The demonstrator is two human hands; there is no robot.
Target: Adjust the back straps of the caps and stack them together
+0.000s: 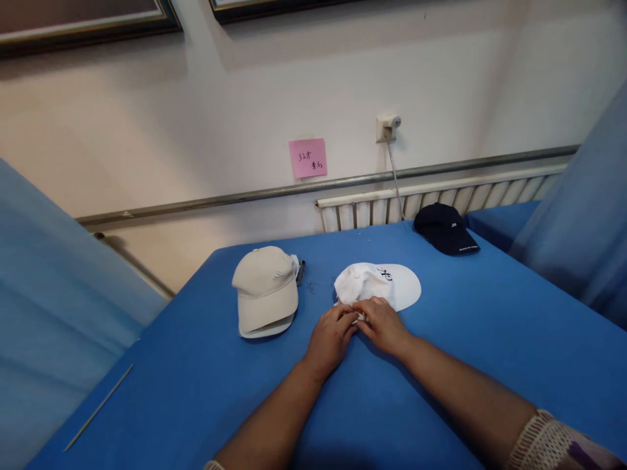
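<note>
A white baseball cap (406, 287) with black lettering lies on the blue table (264, 405), its brim pointing right. At the cap's near edge, my left hand (330, 339) and my right hand (385, 326) meet with curled fingers. Both grip the near side of the cap, and the fingers hide that part of it. To the left sits a stack of beige caps (267, 290), with a lighter brim showing underneath and a dark tag at its right side. A navy cap (445, 228) rests at the back right.
Behind the table are a white radiator (377, 210) and a metal rail (235, 197). A cord (395, 176) drops from a wall socket (386, 129). A pink note (307, 158) is on the wall. Blue curtains (59, 313) hang on both sides. A thin stick (98, 408) lies at the left edge.
</note>
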